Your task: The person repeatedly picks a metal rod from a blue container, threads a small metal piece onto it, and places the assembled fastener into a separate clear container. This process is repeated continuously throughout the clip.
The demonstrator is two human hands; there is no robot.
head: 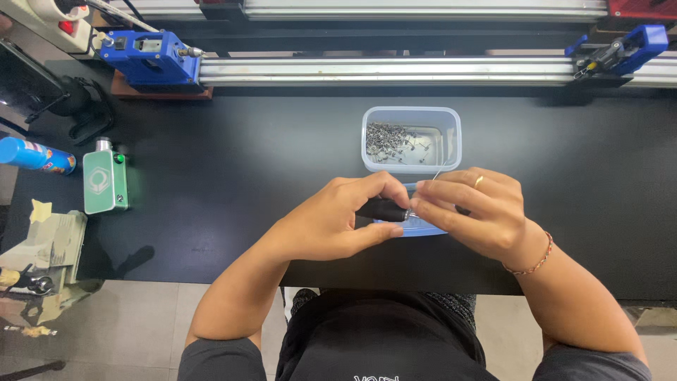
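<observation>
Head view: left hand [338, 219] and right hand [472, 208] grip black tool [383, 209] between them.

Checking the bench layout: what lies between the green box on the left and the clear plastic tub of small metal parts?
In the head view, only bare black tabletop shows between the green box and the clear tub; nothing rests on that stretch.

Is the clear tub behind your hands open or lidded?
Open: the clear tub has no lid on, and small metal parts show loose inside, mostly on its left.

Bare tabletop [240, 176] leftward; plastic tub [412, 138] just beyond hands.
</observation>
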